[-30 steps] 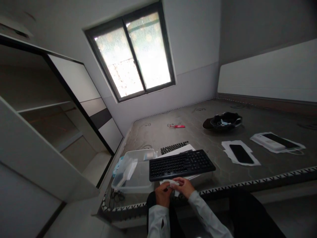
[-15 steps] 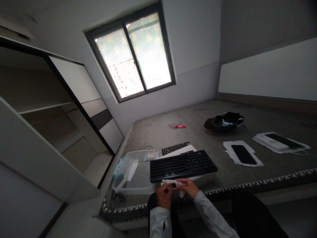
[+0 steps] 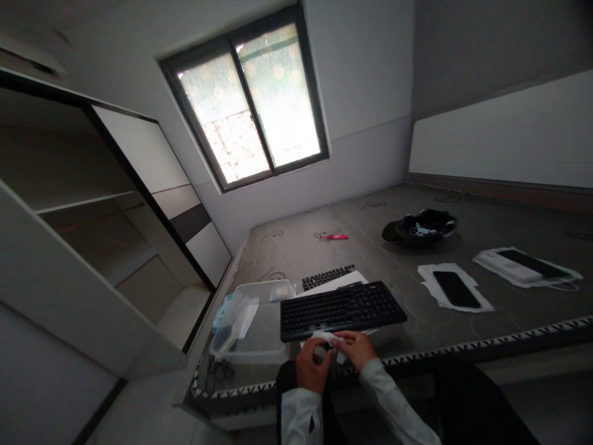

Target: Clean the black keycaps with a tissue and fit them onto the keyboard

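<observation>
Both hands are together just in front of the black keyboard (image 3: 340, 309), at the near edge of the bed. My left hand (image 3: 314, 366) is closed, with thumb and fingers pinched on a white tissue (image 3: 325, 337). My right hand (image 3: 356, 349) grips the same tissue from the other side, its fingers curled in. A small dark thing seems to sit between the fingertips, too small to name. The keyboard rests slightly tilted on white sheets (image 3: 336, 284). Behind it lies a dark strip of keys (image 3: 328, 277).
A clear plastic box (image 3: 264, 355) with white paper inside stands left of the keyboard, a dark cable (image 3: 220, 371) beside it. Rightward on the mattress lie a phone (image 3: 456, 289) on white paper, another device (image 3: 519, 266), and a black cap (image 3: 419, 228). A red item (image 3: 337, 237) lies farther back.
Both hands have shifted slightly, the left a little to the right and turned over the tissue. The tissue is more bunched between the fingers. The keyboard and other things stay put.
</observation>
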Demonstrator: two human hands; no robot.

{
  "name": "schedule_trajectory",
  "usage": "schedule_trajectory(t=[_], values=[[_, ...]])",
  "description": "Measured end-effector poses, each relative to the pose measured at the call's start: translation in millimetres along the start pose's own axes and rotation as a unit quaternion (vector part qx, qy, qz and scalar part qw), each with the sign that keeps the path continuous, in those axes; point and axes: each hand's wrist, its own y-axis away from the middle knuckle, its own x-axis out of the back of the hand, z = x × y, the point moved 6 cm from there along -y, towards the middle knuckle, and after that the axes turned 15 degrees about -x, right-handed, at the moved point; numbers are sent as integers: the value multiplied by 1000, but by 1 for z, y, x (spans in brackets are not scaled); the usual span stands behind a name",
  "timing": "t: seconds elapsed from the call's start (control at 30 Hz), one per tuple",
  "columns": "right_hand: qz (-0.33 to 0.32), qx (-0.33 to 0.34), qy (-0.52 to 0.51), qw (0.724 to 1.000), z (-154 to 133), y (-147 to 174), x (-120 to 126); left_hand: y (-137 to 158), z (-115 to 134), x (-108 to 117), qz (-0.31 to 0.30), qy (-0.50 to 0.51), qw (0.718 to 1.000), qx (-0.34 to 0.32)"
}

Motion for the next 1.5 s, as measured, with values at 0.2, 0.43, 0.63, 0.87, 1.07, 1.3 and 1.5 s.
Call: schedule_trajectory(t=[0.2,0.43,0.63,0.87,1.07,1.3,1.5], values=[[12,33,44,998,-3,1,3,6,7,-7,-34,-51,998,-30],[-38,-33,-69,996,6,-8,8,7,9,-3,-21,-17,1000,7],[-103,-23,-103,989,13,-5,-12,4,14,2,15,-39,997,-63],[-93,-1,-54,994,14,-2,-16,10,9,-2,2,-59,996,-61],[-141,-53,-74,986,32,-7,-24,10,0,-3,-48,-40,997,37],[-185,-56,-33,981,28,-1,-29,10,2,3,-18,-54,998,26],[-154,-1,45,987,16,2,-24,4,10,9,43,-35,998,-41]])
